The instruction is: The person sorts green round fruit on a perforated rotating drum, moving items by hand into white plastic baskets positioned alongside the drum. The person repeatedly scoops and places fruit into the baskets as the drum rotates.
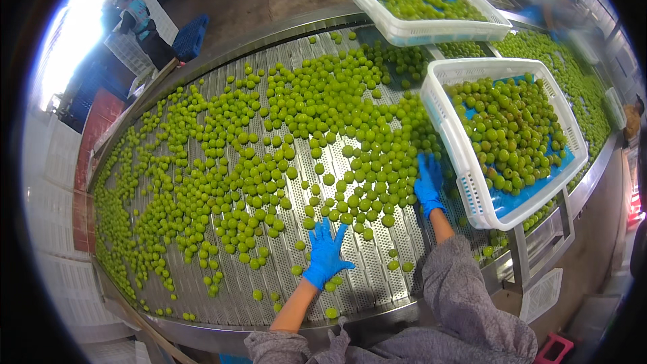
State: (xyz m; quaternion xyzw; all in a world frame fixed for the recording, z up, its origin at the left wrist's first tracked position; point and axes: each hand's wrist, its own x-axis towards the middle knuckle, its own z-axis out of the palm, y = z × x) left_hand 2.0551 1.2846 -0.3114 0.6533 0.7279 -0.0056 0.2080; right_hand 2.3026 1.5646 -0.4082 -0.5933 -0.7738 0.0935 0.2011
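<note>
Round green fruits [323,106] lie loose over a perforated metal conveyor belt [349,258]. My left hand [326,258], in a blue glove, is spread flat near the belt's front edge, its fingertips beside several fruits. It holds nothing. In another blue glove, my right hand [429,184] reaches along the right side of the fruits, next to a white plastic crate. Its fingers extend forward and touch or nearly touch the fruits there. The crate [447,131] rests above the belt on a metal frame and holds browner, blemished green fruits [505,131] on a blue liner [510,205].
A second white crate [424,33] of green fruits stands at the belt's far side. More fruits [581,76] cover the belt beyond the crates, where a blurred person works. At far left, another person [139,28] stands near a blue pallet [191,38]. A metal rail [384,313] edges the belt.
</note>
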